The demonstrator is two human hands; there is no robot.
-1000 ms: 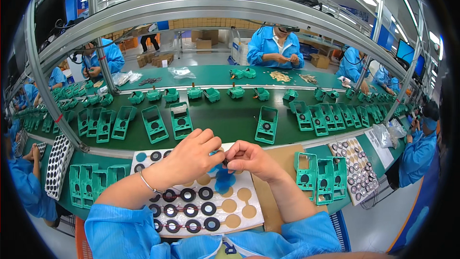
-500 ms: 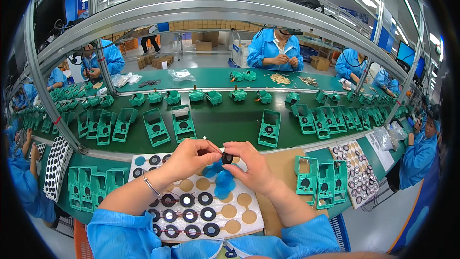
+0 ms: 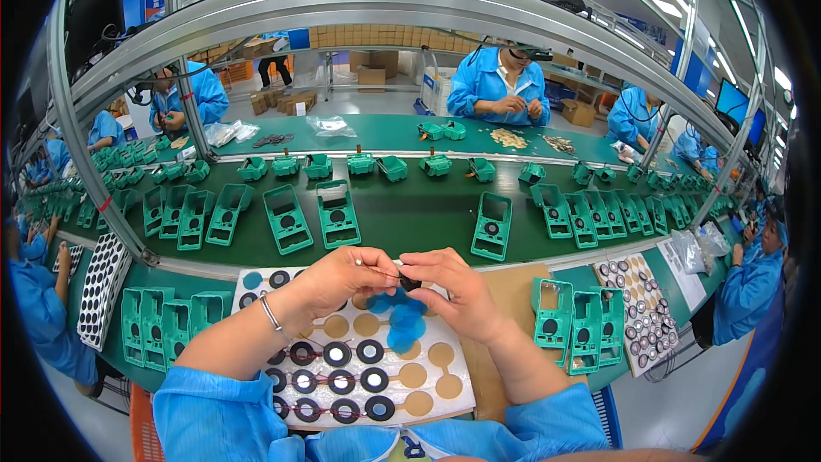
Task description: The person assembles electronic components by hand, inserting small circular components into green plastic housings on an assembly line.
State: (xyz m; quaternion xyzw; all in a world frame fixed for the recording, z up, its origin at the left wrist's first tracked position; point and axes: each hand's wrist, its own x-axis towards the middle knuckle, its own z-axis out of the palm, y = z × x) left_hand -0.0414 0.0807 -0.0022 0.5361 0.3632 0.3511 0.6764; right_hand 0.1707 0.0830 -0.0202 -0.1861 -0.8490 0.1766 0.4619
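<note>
Beyond the fingers [image 3: 432,263], a long dark green belt [image 3: 402,222] is stretched from side to side. On the near side of it, a green worktop [image 3: 577,278] is partly covered by a white tray [image 3: 434,321] beneath the fingers and by a brown cardboard sheet [image 3: 517,287] just to their right. Green housings [image 3: 506,235] are ranged along the belt ahead of the fingers, and others are grouped on the worktop to their left and right. Below the fingers, black ring-shaped parts [image 3: 370,352] are set in rows on the tray beside tan discs [image 3: 441,355], while overlapping blue discs [image 3: 404,329] are gathered close under the fingers. Above the tray, a small black round part [image 3: 410,283] is clamped between the thumb and fingers of the right hand [image 3: 453,291]. By the left hand [image 3: 329,278], its fingers pressed together, a thin reddish wire [image 3: 376,269] running toward that part is pinched.
</note>
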